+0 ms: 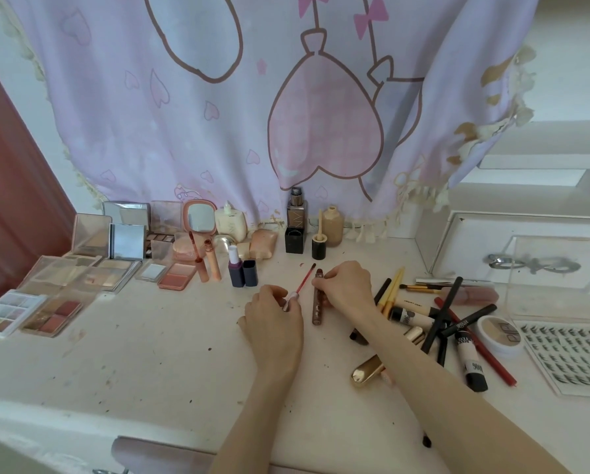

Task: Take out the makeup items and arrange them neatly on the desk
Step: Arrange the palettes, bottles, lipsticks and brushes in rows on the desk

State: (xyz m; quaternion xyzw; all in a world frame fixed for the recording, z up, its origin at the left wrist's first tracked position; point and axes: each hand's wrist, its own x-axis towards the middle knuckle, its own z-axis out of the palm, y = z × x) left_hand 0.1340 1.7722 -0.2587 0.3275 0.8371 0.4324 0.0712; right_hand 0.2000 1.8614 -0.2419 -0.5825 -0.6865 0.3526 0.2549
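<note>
My left hand point(273, 316) pinches the cap end of a lip-gloss wand point(300, 285), whose red stem points up and away over the white desk point(150, 364). Just right of it my right hand point(345, 285) grips the upper part of a dark brown lip-gloss tube point(317, 307) lying lengthwise on the desk. Open palettes point(50, 316) and compacts lie at the left. Lip tubes point(211, 265) and bottles point(295, 227) stand in a row along the back.
A loose pile of brushes, pencils and tubes point(440, 323) lies right of my right arm, with a gold lipstick point(367, 372) near it. A round compact point(500, 333), a false-lash tray point(570, 360) and a clear box point(560, 278) sit far right. A pink curtain point(252, 114) hangs behind.
</note>
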